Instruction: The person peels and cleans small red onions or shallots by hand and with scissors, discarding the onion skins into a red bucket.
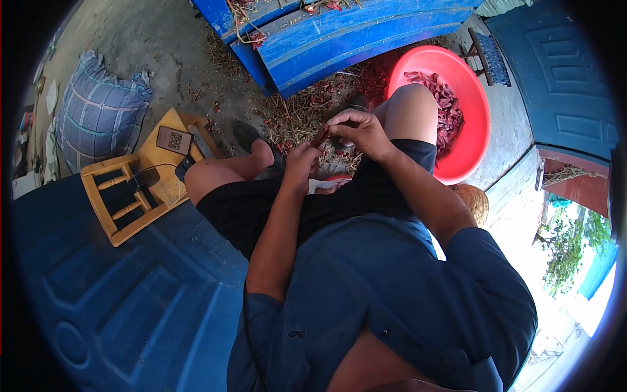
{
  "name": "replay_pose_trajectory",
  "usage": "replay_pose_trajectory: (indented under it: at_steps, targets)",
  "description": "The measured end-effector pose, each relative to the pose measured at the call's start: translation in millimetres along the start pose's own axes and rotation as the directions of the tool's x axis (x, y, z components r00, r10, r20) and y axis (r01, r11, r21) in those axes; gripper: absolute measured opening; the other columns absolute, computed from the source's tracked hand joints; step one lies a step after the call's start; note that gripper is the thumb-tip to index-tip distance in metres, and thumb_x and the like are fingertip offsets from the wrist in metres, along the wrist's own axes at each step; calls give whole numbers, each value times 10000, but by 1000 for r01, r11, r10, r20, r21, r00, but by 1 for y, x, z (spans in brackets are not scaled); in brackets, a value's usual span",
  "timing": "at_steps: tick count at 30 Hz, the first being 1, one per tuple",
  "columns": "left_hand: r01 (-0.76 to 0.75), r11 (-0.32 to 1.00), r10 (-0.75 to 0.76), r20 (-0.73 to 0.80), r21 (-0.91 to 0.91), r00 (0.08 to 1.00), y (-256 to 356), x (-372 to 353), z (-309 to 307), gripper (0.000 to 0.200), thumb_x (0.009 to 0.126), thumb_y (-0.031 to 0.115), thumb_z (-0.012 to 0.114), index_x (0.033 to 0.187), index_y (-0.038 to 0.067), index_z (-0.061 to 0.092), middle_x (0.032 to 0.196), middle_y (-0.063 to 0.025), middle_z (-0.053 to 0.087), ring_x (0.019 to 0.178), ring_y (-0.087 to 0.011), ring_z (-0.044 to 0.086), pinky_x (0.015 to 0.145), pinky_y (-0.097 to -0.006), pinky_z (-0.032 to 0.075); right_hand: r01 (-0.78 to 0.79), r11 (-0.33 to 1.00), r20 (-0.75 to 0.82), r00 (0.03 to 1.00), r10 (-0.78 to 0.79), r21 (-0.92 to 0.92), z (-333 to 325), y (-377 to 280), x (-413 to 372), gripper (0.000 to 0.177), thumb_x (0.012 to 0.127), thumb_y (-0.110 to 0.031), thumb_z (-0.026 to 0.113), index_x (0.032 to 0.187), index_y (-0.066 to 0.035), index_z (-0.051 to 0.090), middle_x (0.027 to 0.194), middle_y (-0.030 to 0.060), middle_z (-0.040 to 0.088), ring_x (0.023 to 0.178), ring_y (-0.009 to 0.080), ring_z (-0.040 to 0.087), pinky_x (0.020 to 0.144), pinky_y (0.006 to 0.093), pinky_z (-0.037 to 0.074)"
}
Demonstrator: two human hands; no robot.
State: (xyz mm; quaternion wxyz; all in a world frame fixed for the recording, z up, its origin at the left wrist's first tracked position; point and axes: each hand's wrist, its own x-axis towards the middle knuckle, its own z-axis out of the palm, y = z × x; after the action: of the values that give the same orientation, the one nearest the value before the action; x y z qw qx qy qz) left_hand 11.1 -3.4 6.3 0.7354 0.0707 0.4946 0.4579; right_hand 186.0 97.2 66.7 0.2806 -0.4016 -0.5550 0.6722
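Note:
Between my knees, my left hand (pixel 304 161) is closed around a dark red dried chili pepper (pixel 320 136). My right hand (pixel 363 133) meets it from the other side, thumb and forefinger pinched at the pepper's upper end. Beside my right knee stands a large red plastic basin (pixel 480 124), partly filled with dried chili peppers (pixel 449 112). Part of that heap is hidden behind the knee. Something pale and red, too covered to name, shows under my hands near my lap.
Stalks and chili scraps (pixel 297 124) litter the ground ahead. A blue metal container (pixel 353 49) stands beyond them. On the left are a wooden chair (pixel 124 206) with a QR code card (pixel 174 140) and a stuffed plaid sack (pixel 101 111). A blue door (pixel 562 78) is at right.

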Motion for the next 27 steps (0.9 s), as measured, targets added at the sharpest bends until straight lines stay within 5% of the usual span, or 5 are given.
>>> replay_pose_trajectory:
  at_steps: [5,7,13,19,27]
  targets:
    - [1,1000,-1,-12,-14,1000,-1,1,-1,143,843,61,589,979,32,624,599,92,417,447,-11,326,413,-206,204,161,960,4,986,-165,-229,-9,6,3,125,892,-119,734,996,-54,709,928,18,686,854,71,627,709,232,513]
    - [-11,1000,11,-9,-20,1000,-2,2,-1,145,842,58,590,982,30,618,598,87,416,448,-12,329,412,-206,210,-254,967,74,964,255,-28,-14,0,1,171,906,-160,718,1033,-50,688,919,25,681,903,88,633,682,251,492]
    - [6,1000,-6,70,-1,998,2,2,-3,150,858,32,577,1005,43,548,627,76,412,471,-16,353,416,-192,258,-513,737,266,858,438,440,-27,1,-1,185,918,-154,678,1066,-45,673,979,27,717,797,69,616,591,227,454]
    - [-49,997,50,24,-52,998,0,7,-3,130,835,49,595,966,48,593,607,90,415,448,-10,329,409,-204,212,-312,921,92,950,299,232,-19,-1,2,181,948,-165,654,1071,-32,648,953,73,700,651,79,572,568,192,405]
    - [-14,1000,14,34,0,999,4,3,-2,218,879,49,555,1093,40,596,626,86,425,468,-6,355,418,-186,247,-260,892,237,954,181,368,9,-4,0,160,993,-178,596,1036,-28,559,1075,145,683,700,136,687,481,193,445]
